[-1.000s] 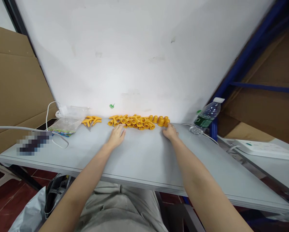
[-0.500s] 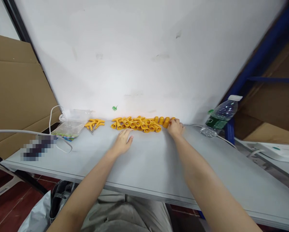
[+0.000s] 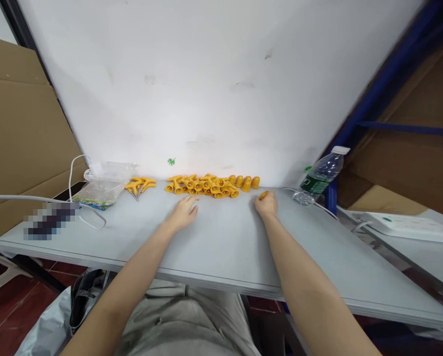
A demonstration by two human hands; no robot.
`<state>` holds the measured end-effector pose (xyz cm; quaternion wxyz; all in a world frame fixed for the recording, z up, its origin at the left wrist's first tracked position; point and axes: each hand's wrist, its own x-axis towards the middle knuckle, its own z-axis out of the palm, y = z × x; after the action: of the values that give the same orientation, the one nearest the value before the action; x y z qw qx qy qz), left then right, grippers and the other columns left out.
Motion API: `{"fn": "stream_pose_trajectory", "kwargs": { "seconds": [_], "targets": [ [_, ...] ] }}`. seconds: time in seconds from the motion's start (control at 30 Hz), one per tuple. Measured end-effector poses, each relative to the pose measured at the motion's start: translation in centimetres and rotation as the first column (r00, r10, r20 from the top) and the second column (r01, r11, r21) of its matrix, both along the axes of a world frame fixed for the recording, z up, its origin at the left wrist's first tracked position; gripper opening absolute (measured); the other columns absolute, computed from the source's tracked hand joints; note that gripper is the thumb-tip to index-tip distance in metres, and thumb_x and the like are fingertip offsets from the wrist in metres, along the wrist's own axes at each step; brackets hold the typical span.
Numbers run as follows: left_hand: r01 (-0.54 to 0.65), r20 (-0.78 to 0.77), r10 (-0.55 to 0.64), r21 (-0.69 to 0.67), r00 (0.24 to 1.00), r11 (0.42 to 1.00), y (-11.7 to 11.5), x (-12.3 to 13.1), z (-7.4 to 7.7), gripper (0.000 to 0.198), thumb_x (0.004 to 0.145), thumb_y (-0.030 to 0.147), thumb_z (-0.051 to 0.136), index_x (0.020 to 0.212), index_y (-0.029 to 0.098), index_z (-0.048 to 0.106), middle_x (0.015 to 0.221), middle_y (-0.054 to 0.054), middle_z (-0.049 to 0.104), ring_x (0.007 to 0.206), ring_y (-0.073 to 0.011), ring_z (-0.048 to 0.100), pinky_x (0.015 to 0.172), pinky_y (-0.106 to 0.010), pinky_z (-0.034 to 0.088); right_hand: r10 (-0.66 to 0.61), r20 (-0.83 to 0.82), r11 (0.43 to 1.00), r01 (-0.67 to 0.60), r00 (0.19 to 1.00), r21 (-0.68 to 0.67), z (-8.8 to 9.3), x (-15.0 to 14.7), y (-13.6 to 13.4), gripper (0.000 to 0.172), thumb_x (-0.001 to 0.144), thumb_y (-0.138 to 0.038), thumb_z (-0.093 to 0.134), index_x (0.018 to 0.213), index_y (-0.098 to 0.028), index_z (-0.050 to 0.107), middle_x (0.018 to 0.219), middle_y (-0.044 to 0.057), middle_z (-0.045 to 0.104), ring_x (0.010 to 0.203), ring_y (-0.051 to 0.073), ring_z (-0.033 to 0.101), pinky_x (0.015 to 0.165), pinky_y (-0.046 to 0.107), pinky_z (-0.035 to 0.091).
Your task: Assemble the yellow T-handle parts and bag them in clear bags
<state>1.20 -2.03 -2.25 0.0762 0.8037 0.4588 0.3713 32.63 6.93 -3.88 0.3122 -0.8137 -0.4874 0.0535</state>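
Note:
My right hand (image 3: pixel 267 203) is closed around a small yellow plastic piece (image 3: pixel 263 195), just in front of several upright yellow caps (image 3: pixel 245 184) by the white panel. Only the top of that piece shows, so its exact kind is hidden. My left hand (image 3: pixel 183 213) rests open on the table, fingers stretched towards a pile of yellow T-shaped handles with bell-shaped hollow ends (image 3: pixel 206 186). Farther left lie several yellow-handled corkscrews (image 3: pixel 137 187) with bare metal spirals.
A clear plastic bag (image 3: pixel 103 190) and a white cable (image 3: pixel 71 173) lie at the table's left. On the right, a water bottle (image 3: pixel 320 175) leans near the blue frame, with a power strip (image 3: pixel 403 227) beyond it. The white panel (image 3: pixel 206 89) borders the back.
My right hand has drawn back from the caps towards me, a yellow piece now in it. The left hand stays by the pile. The whole view has shifted slightly.

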Motion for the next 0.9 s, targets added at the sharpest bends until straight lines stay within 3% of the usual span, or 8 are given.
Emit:
{"fn": "stream_pose_trajectory", "kwargs": {
  "seconds": [0.13, 0.23, 0.33, 0.43, 0.5, 0.67, 0.77, 0.9],
  "targets": [
    [-0.022, -0.018, 0.021, -0.054, 1.0, 0.998, 0.0, 0.3, -0.2, 0.027, 0.087, 0.017, 0.05, 0.11, 0.019, 0.063, 0.114, -0.009, 0.067, 0.11, -0.021, 0.061, 0.102, -0.039, 0.047, 0.05, -0.071, 0.997, -0.054, 0.996, -0.048, -0.3, -0.8, -1.3, 0.04, 0.083, -0.027, 0.059, 0.121, -0.013, 0.053, 0.114, 0.014, 0.065, 0.104, 0.025, 0.06, 0.085, 0.031, 0.045],
    [-0.177, -0.012, 0.176, -0.11, 0.984, 0.978, 0.5, -0.2, 0.5, 0.026, 0.086, 0.015, 0.05, 0.107, 0.019, 0.065, 0.115, -0.01, 0.068, 0.112, -0.0222, 0.061, 0.102, -0.039, 0.045, 0.084, 0.018, 0.99, -0.081, 0.996, -0.119, 0.1, -1.6, -1.9, 0.033, 0.083, -0.033, 0.061, 0.111, -0.016, 0.06, 0.115, 0.014, 0.066, 0.111, 0.028, 0.058, 0.089, 0.036, 0.044],
    [-0.43, 0.017, 0.441, -0.189, 0.897, 0.883, 2.1, -2.3, 2.2, 0.03, 0.087, 0.015, 0.047, 0.111, 0.018, 0.064, 0.119, -0.012, 0.067, 0.113, -0.0239, 0.061, 0.1, -0.038, 0.044, 0.129, 0.111, 0.98, -0.11, 0.985, -0.165, 0.5, -2.6, -2.2, 0.032, 0.084, -0.041, 0.06, 0.104, -0.017, 0.065, 0.116, 0.016, 0.066, 0.116, 0.032, 0.055, 0.092, 0.043, 0.044],
    [-0.62, -0.07, 0.619, -0.188, 0.782, 0.762, 4.2, -6.2, 3.6, 0.036, 0.085, 0.017, 0.048, 0.119, 0.015, 0.059, 0.125, -0.015, 0.063, 0.12, -0.0278, 0.056, 0.1, -0.04, 0.042, 0.205, 0.139, 0.966, -0.178, 0.969, -0.187, 0.7, -3.6, -2.4, 0.035, 0.085, -0.045, 0.057, 0.105, -0.017, 0.065, 0.121, 0.016, 0.064, 0.119, 0.033, 0.054, 0.093, 0.043, 0.042],
    [-0.711, -0.161, 0.692, -0.156, 0.703, 0.686, 5.4, -9.2, 3.7, 0.041, 0.082, 0.015, 0.049, 0.122, 0.014, 0.057, 0.129, -0.018, 0.06, 0.124, -0.0306, 0.052, 0.101, -0.042, 0.04, 0.25, 0.134, 0.955, -0.222, 0.959, -0.196, 0.7, -4.0, -2.4, 0.037, 0.086, -0.046, 0.055, 0.107, -0.017, 0.065, 0.124, 0.016, 0.062, 0.12, 0.032, 0.053, 0.093, 0.041, 0.042],
    [-0.74, -0.384, 0.644, -0.196, 0.662, 0.643, 6.6, -14.3, 1.8, 0.042, 0.08, 0.014, 0.051, 0.121, 0.018, 0.059, 0.123, -0.017, 0.063, 0.121, -0.0327, 0.052, 0.101, -0.048, 0.037, 0.303, 0.13, 0.941, -0.274, 0.944, -0.2, 0.7, -4.3, -2.4, 0.036, 0.087, -0.046, 0.053, 0.108, -0.017, 0.063, 0.121, 0.014, 0.064, 0.116, 0.03, 0.056, 0.09, 0.038, 0.043],
    [-0.734, -0.394, 0.64, -0.153, 0.66, 0.662, 6.3, -15.1, 0.8, 0.036, 0.083, 0.013, 0.048, 0.114, 0.021, 0.064, 0.116, -0.014, 0.067, 0.118, -0.0323, 0.055, 0.102, -0.051, 0.035, 0.323, 0.143, 0.934, -0.292, 0.935, -0.205, 0.7, -4.3, -2.4, 0.036, 0.088, -0.047, 0.052, 0.106, -0.018, 0.063, 0.121, 0.014, 0.064, 0.117, 0.03, 0.056, 0.09, 0.036, 0.043],
    [-0.745, -0.322, 0.691, -0.078, 0.648, 0.663, 5.7, -14.8, 0.7, 0.029, 0.088, 0.014, 0.044, 0.103, 0.018, 0.069, 0.113, -0.014, 0.069, 0.114, -0.0298, 0.058, 0.101, -0.047, 0.036, 0.339, 0.158, 0.929, -0.304, 0.927, -0.211, 0.6, -4.4, -2.3, 0.036, 0.089, -0.046, 0.052, 0.107, -0.017, 0.063, 0.12, 0.014, 0.064, 0.115, 0.029, 0.056, 0.09, 0.036, 0.043]
  ]
}}
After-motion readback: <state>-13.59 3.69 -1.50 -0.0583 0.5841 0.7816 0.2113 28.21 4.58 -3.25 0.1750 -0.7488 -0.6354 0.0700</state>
